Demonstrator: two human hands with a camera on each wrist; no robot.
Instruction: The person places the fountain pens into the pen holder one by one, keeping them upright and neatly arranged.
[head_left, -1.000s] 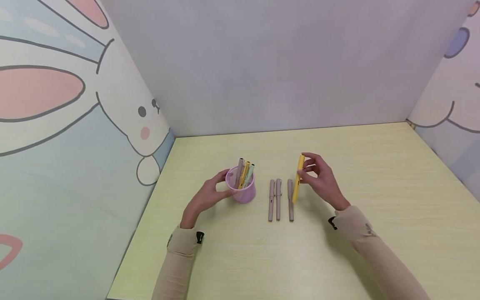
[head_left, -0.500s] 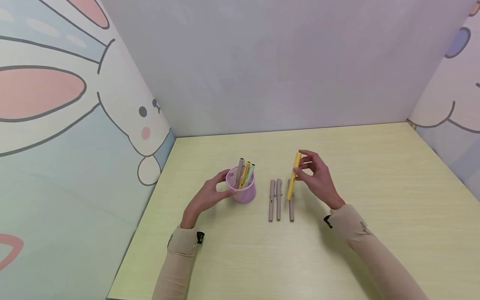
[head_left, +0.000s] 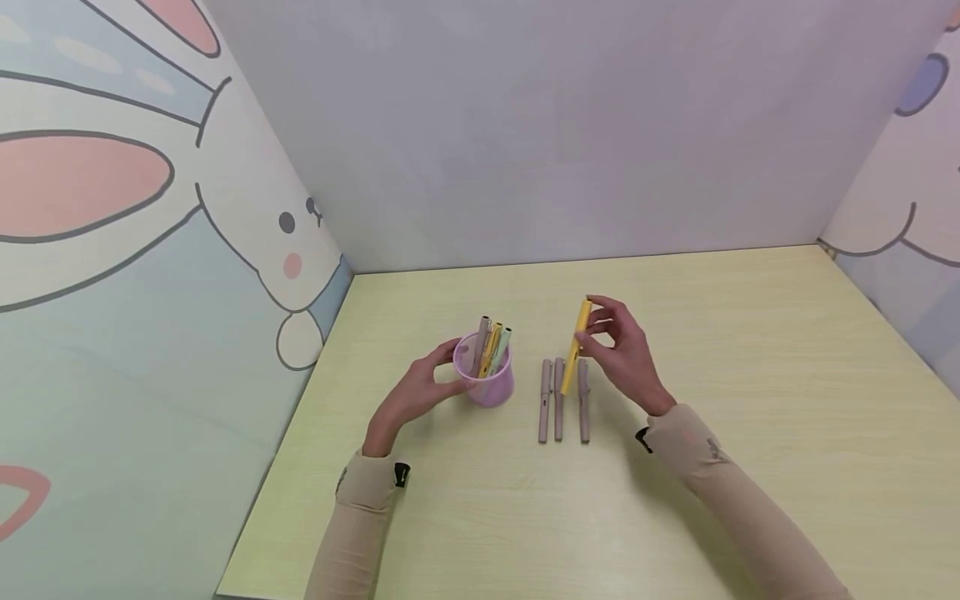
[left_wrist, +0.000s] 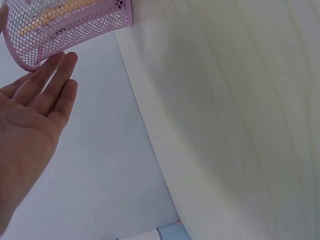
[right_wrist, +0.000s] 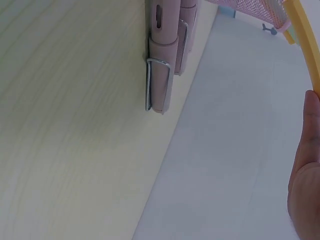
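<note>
A pink mesh pen cup (head_left: 495, 394) stands on the table, holding a mauve pen (head_left: 478, 343), a yellow pen (head_left: 489, 348) and a mint green pen (head_left: 501, 345). My left hand (head_left: 415, 393) holds it near the rim, thumb in front and fingers behind. In the left wrist view, the fingertips touch the mesh wall (left_wrist: 92, 30). Above the table, my right hand (head_left: 626, 357) pinches another yellow pen (head_left: 576, 348) near its upper part, the pen tilted. Three mauve pens, left (head_left: 544, 404), middle (head_left: 558, 417) and right (head_left: 584, 404), lie side by side below it.
The pale wooden table (head_left: 480, 517) ends at a grey back wall (head_left: 555, 150). A wall with a cartoon rabbit (head_left: 247, 225) borders it on the left, and another printed wall (head_left: 900, 208) rises on the right.
My right hand has carried the yellow pen leftward, across the right mauve pen to over the middle one. The left hand and the cup have stayed in place.
</note>
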